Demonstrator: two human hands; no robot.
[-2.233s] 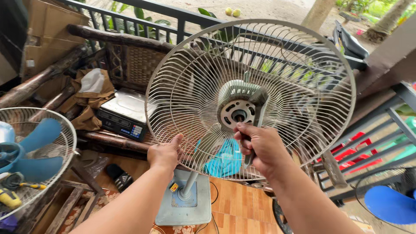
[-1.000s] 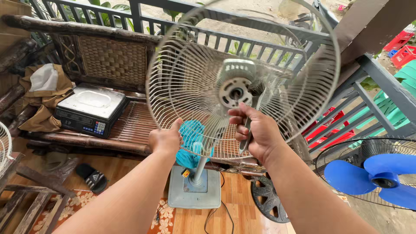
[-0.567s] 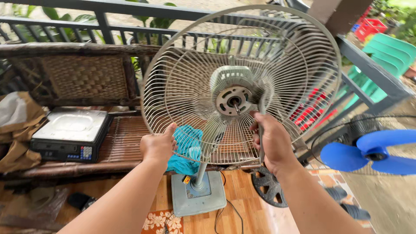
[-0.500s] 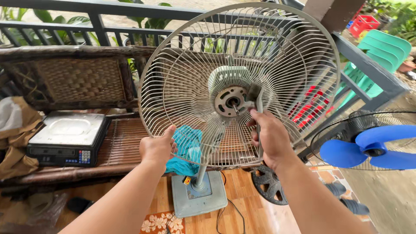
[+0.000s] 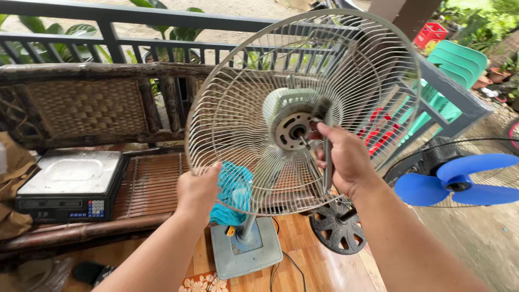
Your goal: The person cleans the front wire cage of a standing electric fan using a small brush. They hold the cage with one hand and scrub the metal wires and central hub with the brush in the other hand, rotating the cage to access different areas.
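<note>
Compared with half a second ago, the brush point(image 5: 326, 141) is raised nearer the motor hub point(image 5: 292, 130), clenched in the right hand point(image 5: 346, 160). The grille point(image 5: 303, 111) rim is gripped by the left hand point(image 5: 198, 189). If it is pushed hard, the fan may be tipped off its base point(image 5: 246, 254), or wires bent.

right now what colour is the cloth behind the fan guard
Teal-blue cloth, behind the pale fan guard, head view.

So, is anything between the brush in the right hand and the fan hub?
Nothing visible. No blade or front grille covers the hub; the brush in the right hand is right beside it. The left hand grips the rear grille, off to the side.
</note>
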